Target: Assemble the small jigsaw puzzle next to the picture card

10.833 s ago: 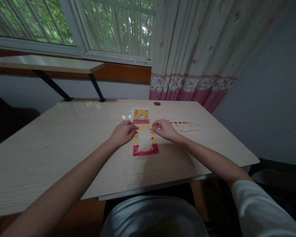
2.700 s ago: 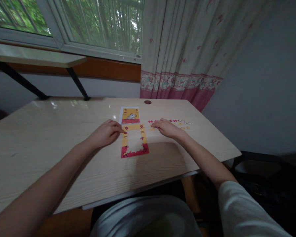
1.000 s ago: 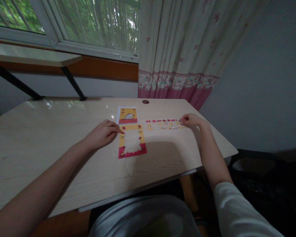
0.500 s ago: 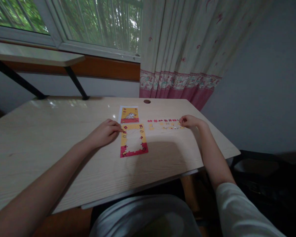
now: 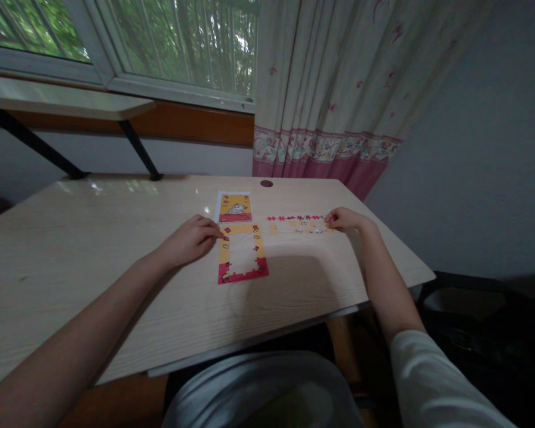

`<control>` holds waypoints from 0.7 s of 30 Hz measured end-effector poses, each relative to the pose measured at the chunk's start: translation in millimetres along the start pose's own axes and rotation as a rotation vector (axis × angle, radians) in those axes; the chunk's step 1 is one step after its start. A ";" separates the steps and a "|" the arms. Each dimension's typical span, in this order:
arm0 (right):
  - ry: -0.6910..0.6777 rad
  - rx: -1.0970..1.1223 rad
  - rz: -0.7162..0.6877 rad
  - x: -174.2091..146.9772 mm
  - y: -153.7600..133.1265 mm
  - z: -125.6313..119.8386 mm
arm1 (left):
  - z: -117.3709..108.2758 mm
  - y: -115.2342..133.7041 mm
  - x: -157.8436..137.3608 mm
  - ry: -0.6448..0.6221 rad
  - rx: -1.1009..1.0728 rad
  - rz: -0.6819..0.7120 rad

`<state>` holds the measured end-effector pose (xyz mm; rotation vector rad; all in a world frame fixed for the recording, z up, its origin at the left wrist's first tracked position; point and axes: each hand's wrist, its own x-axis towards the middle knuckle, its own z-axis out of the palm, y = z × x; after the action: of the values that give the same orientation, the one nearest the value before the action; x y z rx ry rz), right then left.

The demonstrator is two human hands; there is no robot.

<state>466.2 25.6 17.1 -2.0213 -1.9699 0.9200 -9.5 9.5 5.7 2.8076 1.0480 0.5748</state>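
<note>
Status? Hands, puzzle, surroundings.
Left grip at left side of rectangular yellow-red puzzle border. Right grip at small red, yellow puzzle pieces, hold unclear. Border's middle unfilled; yellow-red picture card beyond.

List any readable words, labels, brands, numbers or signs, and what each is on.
No text is readable anywhere.
Picture card: small printed motifs; any lettering too small to read.
Jigsaw border: pale marks along the top strip, too blurred to tell if letters.
Loose jigsaw pieces: too small to make out any marking.
</note>
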 end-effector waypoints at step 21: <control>0.214 0.255 -0.261 -13.0 -35.2 6.1 | 2.1 -2.0 0.2 -0.006 0.034 0.009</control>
<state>434.1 15.3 34.7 -1.6064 -1.8393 0.8106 -9.8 11.3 3.4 2.8429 1.0540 0.5544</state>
